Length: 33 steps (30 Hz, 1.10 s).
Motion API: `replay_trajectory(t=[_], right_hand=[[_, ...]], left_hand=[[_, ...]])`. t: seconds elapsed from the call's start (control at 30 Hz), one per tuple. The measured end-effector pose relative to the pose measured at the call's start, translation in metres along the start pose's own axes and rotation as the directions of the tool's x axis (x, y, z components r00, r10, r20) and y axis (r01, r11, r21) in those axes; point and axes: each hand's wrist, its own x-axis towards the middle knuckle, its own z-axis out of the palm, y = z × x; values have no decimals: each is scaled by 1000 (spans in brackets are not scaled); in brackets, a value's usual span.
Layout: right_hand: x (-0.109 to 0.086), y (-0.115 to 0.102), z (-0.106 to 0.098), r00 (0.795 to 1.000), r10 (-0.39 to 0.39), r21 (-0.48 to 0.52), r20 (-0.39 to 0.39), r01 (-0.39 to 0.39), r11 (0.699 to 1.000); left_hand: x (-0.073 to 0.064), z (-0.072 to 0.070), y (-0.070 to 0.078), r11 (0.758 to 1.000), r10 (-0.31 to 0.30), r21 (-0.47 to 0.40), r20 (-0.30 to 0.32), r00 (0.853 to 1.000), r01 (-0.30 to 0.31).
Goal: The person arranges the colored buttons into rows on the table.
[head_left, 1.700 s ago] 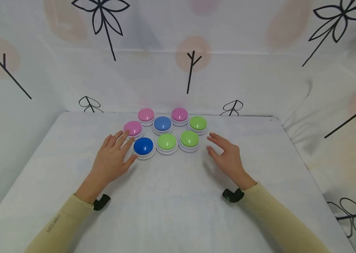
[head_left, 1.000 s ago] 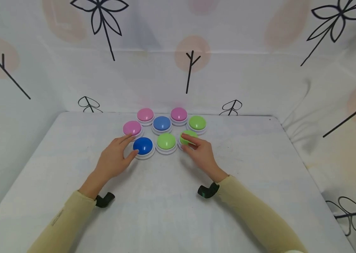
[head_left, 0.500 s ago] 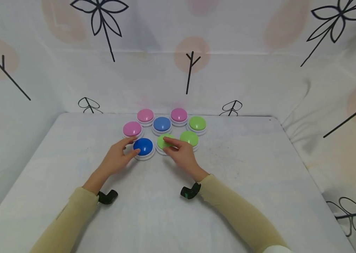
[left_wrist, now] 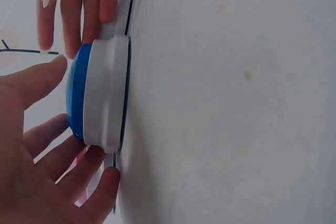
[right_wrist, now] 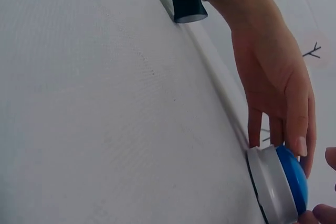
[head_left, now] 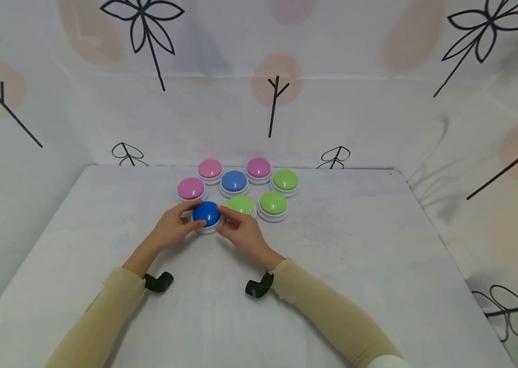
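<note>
A dark blue push button (head_left: 206, 212) on a white round base sits at the front left of a cluster of buttons. My left hand (head_left: 170, 228) holds it from the left, thumb on the near side and fingers around the far side; in the left wrist view fingertips touch its base and dome edge. My right hand (head_left: 246, 237) is at the button's right side, with fairly straight fingers touching or almost touching it. Behind the right fingers, a green button (head_left: 241, 203) is partly covered. A pink button (head_left: 190, 188) stands just behind the left fingertips.
Behind are a light blue button (head_left: 233, 181), two more pink buttons, one at the back left (head_left: 210, 168), and two more green buttons, one nearer (head_left: 273, 203). All stand on a white table (head_left: 342, 286). A patterned cloth wall (head_left: 213, 117) rises at the table's back edge.
My right hand has moved left from right of the cluster, past the near green buttons, to the dark blue button. My left hand has shifted slightly right and closed in around that button.
</note>
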Motion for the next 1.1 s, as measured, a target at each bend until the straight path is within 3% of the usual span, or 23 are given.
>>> replay_trajectory(t=[0.2, 0.57, 0.77, 0.87, 1.1], right_hand=[[2, -4, 4, 1000, 17, -69, 26, -15, 998], [-1, 0, 3, 999, 45, -114, 27, -41, 993], [-4, 0, 2, 1000, 26, -200, 9, -24, 980], [-5, -1, 1, 1000, 27, -225, 15, -23, 974], [-8, -2, -5, 999, -7, -246, 43, 17, 969]], left_hand=[[2, -4, -1, 998, 1, 55, 16, 1000, -2], [-1, -8, -1, 995, -77, 72, 43, 996, 74], [-3, -8, 1, 992, -106, 80, 81, 991, 99], [-5, -10, 3, 992, -100, 89, 107, 989, 91], [-11, -10, 6, 997, -10, 74, 175, 984, -3]])
